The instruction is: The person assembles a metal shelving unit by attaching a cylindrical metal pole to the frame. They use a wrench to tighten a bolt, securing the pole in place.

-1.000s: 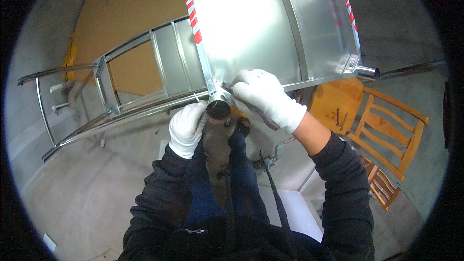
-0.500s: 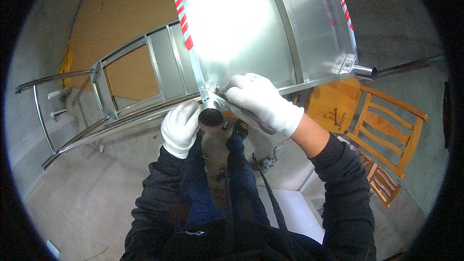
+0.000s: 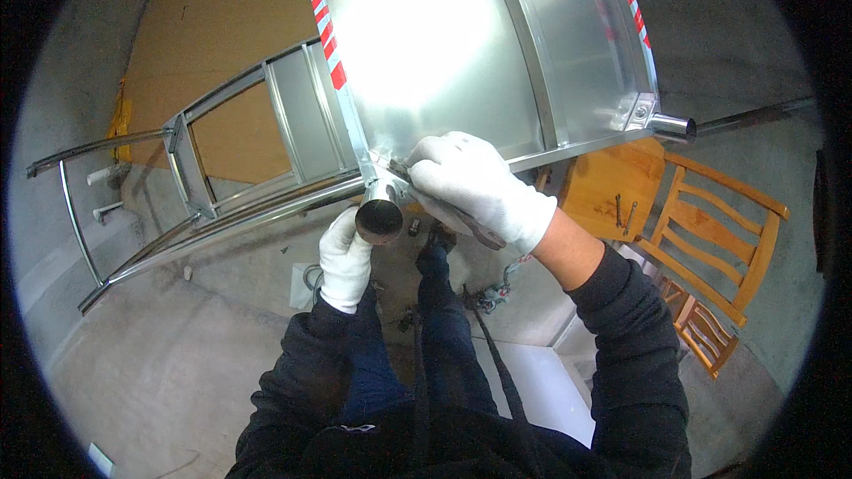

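A shiny sheet-metal panel (image 3: 497, 115) with red-and-white striped edges stands before me, and a short round steel tube (image 3: 380, 220) juts from its near left corner. My left hand (image 3: 344, 259), in a white knit glove, is closed around the underside of that tube, fingertips partly hidden behind it. My right hand (image 3: 475, 182), gloved too, grips a dark metal wrench (image 3: 479, 232). The wrench's upper end reaches the corner bracket beside the tube; most of its shaft is under my hand. A second tube stub (image 3: 674, 128) sticks out at the panel's right corner.
A metal frame with rails (image 3: 235, 208) leans at the left, near a large brown board (image 3: 204, 35). Right of me, a wooden chair (image 3: 710, 235) has two wrenches (image 3: 624, 213) on its seat. A smaller wooden chair (image 3: 701, 328) and a white board (image 3: 541, 381) are lower right.
My left hand has moved from the tube's left side to beneath it, turning more upright. The tube end has shifted slightly left and down. My right hand stays on the wrench, barely moved.
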Tool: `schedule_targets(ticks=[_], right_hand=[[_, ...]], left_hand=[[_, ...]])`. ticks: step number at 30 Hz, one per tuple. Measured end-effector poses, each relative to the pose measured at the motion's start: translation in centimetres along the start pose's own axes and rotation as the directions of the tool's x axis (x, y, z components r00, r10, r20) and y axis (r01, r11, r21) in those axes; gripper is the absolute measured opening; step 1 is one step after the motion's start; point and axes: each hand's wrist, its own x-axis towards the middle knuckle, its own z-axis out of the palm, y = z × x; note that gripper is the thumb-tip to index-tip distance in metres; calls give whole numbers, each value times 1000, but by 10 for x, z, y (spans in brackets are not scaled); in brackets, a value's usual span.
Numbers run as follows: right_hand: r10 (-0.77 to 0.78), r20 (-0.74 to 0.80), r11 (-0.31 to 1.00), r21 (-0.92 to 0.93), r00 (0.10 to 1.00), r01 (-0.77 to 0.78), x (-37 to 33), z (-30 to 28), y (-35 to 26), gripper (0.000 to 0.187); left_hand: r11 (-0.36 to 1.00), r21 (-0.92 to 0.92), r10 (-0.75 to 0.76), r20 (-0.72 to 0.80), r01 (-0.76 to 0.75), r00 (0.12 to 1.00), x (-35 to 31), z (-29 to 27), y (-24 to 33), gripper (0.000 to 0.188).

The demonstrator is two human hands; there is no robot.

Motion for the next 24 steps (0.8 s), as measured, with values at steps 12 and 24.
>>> schedule_targets(ticks=[12, 24], right_hand=[[245, -61, 965, 114, 968, -237, 0, 7, -3, 15], [566, 162, 752, 302, 809, -586, 13, -13, -8, 19]], left_hand=[[646, -679, -388, 101, 349, 916, -4, 24, 35, 28], [695, -590, -429, 120, 412, 895, -3, 17, 41, 32]])
